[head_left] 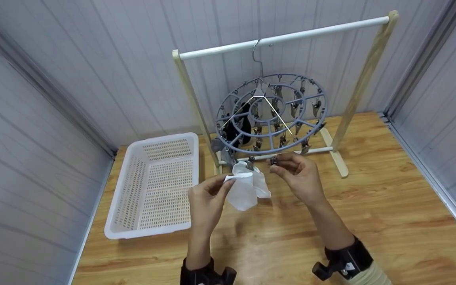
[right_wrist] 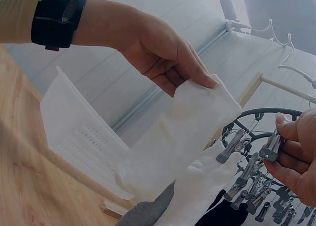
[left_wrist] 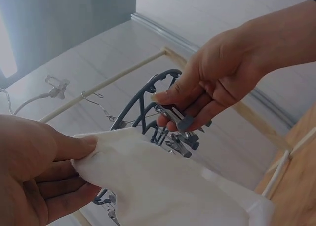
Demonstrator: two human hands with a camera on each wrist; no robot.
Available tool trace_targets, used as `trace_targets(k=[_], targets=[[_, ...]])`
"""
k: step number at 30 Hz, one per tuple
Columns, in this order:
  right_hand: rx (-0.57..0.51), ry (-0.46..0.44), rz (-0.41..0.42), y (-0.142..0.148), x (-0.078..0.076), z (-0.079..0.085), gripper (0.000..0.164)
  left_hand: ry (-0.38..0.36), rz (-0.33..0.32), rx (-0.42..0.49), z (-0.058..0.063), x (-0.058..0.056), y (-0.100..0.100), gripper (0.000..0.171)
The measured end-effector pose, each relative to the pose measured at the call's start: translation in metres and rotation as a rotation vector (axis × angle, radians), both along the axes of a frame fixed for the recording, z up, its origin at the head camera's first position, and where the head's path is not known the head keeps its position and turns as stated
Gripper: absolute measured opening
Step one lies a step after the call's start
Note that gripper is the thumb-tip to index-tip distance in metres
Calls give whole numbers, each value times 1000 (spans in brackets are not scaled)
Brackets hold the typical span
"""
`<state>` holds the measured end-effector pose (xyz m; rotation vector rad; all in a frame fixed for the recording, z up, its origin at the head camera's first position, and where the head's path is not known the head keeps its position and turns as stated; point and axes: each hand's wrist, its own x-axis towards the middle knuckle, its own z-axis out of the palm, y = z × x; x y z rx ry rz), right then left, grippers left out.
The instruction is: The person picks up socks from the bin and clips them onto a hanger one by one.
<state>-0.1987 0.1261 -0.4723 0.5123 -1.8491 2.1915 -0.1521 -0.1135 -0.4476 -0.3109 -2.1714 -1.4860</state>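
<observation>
My left hand (head_left: 208, 202) pinches the top edge of a white sock (head_left: 242, 194) between thumb and fingers, and the sock hangs down below. Just to its right, my right hand (head_left: 302, 178) pinches a metal clip (right_wrist: 271, 148) of the round drying hanger (head_left: 265, 151) between thumb and forefinger. A gap separates that clip from the held sock. Behind the held sock another white sock (head_left: 262, 187) hangs at the hanger's front rim. A grey sock (right_wrist: 148, 210) and black socks (head_left: 246, 128) hang on the hanger's left side.
The hanger hooks over the white rod (head_left: 315, 32) of a wooden-legged rack. Several other metal clips (head_left: 316, 107) dangle from its rings. A white plastic basket (head_left: 112, 213) stands on the wooden floor to the left. Panelled walls (head_left: 113, 59) enclose the back and both sides.
</observation>
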Motion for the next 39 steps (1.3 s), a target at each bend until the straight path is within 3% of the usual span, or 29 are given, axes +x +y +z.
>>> trace_targets(k=[9,16,23,28,39], targets=[[18,-28,-19,0,2,1,27,-66,-25,-67,-3,-4,10,21],[-25,-53,-5,0,3,2,31,-56,-21,-85,-10,-8,16,21],[-31,-58,25,0,4,2,32,-27,-60,-33,-15,-10,20,21],[-52,-97,61,1,3,1,32,-54,-78,-18,-16,-9,24,22],[15,-54,28,0,2,0,24,-72,-98,35,-21,-11,31,18]])
